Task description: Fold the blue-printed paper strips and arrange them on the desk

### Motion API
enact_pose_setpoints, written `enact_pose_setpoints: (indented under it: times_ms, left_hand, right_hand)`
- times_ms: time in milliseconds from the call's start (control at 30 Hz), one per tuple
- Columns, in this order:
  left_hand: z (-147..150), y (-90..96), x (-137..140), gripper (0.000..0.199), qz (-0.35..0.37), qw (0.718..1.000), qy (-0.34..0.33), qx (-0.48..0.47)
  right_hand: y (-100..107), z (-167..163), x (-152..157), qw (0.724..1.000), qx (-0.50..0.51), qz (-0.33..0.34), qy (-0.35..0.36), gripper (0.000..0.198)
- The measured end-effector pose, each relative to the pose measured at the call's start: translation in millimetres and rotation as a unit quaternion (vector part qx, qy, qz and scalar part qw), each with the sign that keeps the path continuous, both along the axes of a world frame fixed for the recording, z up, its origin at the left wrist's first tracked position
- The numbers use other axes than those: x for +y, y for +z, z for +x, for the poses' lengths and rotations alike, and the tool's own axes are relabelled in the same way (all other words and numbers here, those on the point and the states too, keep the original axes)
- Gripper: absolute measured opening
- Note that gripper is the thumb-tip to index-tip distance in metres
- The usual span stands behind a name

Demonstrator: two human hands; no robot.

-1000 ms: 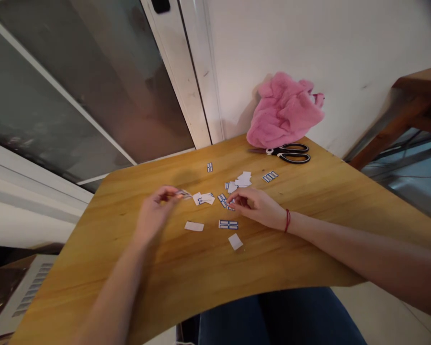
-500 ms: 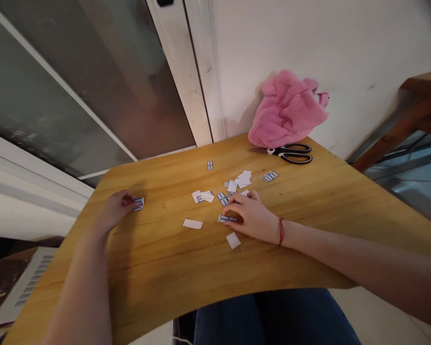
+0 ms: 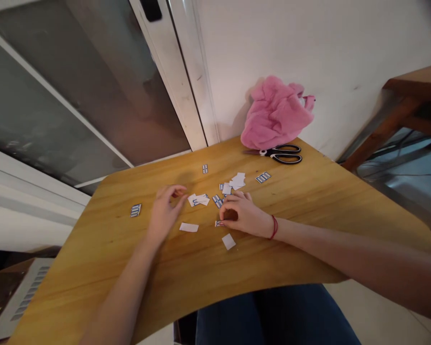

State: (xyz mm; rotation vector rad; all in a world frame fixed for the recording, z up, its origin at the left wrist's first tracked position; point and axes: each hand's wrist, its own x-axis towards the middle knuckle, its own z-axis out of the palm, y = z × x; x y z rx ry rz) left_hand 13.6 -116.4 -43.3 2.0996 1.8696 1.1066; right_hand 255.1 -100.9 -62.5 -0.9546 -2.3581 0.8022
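My left hand (image 3: 167,206) hovers over the table, thumb and fingers apart with nothing between them, just left of a few overlapping paper slips (image 3: 200,200). A small stack of blue-and-white paper pieces (image 3: 135,210) lies to its left, apart from it. My right hand (image 3: 246,213), with a red cord at the wrist, pinches the end of a small blue-edged paper piece (image 3: 218,224) between thumb and forefinger, low over the table. The fingers hide part of that piece. Just beyond them are more blue-printed pieces (image 3: 217,200) and a white paper pile (image 3: 238,180).
Black-handled scissors (image 3: 285,154) lie at the back, beside a pink plush cloth (image 3: 276,115) against the wall. Blank paper slips (image 3: 188,227) and a square (image 3: 229,241) lie nearer me. Two more printed pieces, one right (image 3: 263,177) and one at the back (image 3: 205,168), rest on the wooden table (image 3: 187,273).
My left hand has let go of the small paper stack at the left and moved right, toward the overlapping slips. My right hand stays at its paper piece. The view has shifted slightly.
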Motion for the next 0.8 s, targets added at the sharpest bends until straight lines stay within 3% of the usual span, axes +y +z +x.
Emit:
enact_pose_setpoints:
  times_ms: [67, 167, 267, 367, 500, 633, 800]
  left_hand:
    - [14.1, -6.1, 6.0, 0.014, -0.041, 0.999, -0.016, -0.030]
    - [31.9, -12.1, 18.0, 0.014, -0.094, 0.992, -0.028, -0.081]
    - [47.0, -16.4, 28.4, 0.016, -0.100, 0.994, -0.034, -0.028]
    - [57.6, -22.7, 31.1, 0.017, -0.090, 0.995, -0.020, 0.039]
    - [62.4, -30.4, 25.3, 0.013, -0.112, 0.992, -0.013, 0.056]
    - [62.2, -29.8, 19.9, 0.013, -0.119, 0.992, -0.023, 0.025]
    - [60.0, -15.4, 14.7, 0.012, -0.168, 0.968, -0.100, -0.158]
  right_hand:
    - [1.3, 2.0, 3.7, 0.998, 0.063, -0.015, 0.006, 0.012]
    - [1.2, 5.0, 13.5, 0.977, 0.183, -0.105, -0.027, 0.013]
    - [-1.6, 7.0, 24.7, 0.932, 0.288, -0.212, -0.056, 0.022]
    - [-5.6, 7.3, 31.9, 0.895, 0.344, -0.273, -0.083, 0.030]
    - [-10.6, 5.3, 33.9, 0.875, 0.365, -0.300, -0.107, 0.033]
    - [-13.9, 3.3, 32.8, 0.864, 0.378, -0.320, -0.087, 0.028]
    - [-15.3, 3.4, 32.5, 0.868, 0.376, -0.313, -0.082, 0.024]
